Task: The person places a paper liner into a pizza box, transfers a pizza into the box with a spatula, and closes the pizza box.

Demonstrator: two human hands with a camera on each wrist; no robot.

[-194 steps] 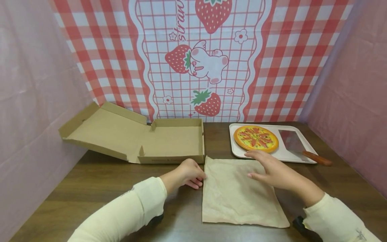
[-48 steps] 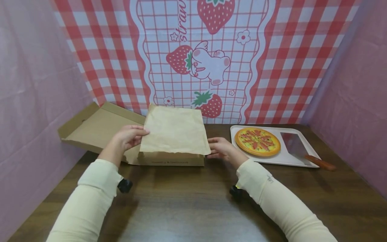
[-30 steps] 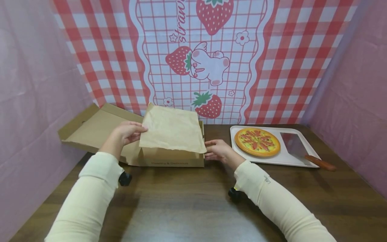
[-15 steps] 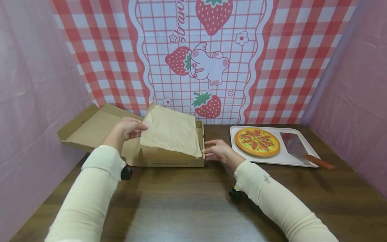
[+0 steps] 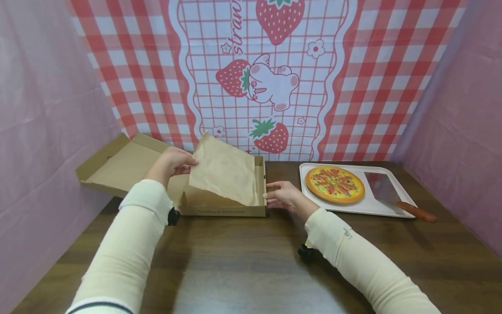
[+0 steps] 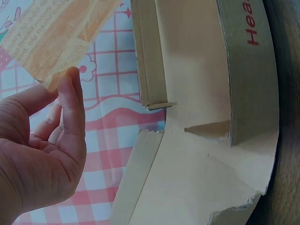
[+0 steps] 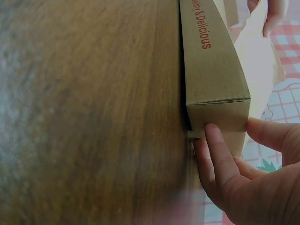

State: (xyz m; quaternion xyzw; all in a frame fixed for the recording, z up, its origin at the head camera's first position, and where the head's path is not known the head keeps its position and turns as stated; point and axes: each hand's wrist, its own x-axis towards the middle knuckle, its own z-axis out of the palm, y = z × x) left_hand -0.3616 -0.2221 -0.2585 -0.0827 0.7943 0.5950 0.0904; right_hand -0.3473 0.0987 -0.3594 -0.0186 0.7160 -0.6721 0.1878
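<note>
Thin tan paper sheet, wrinkled, square-ish (image 5: 225,170), could be a flat bag, can't tell: slanted over the open brown cardboard box (image 5: 231,212), right end low inside the box's right wall, left end lifted. Judging by looks: very light, limp, creases and tears easily, not much slip. Best held at edges or opposite corners, light pinch, kept spread. Left hand (image 5: 176,161) pinches its left edge above the box, thumb against fingers. Right hand (image 5: 284,196) holds the box's right wall, fingers outside, thumb at rim; can't tell if it also catches paper. Box looks light, wall bendy, so grip near a corner. Lid flap (image 5: 125,168) lies open left of the box. Right of the box: white rectangular tray (image 5: 370,206) with round orange-crust pizza (image 5: 334,184) and wood-handled metal server (image 5: 415,211), both untouched.
</note>
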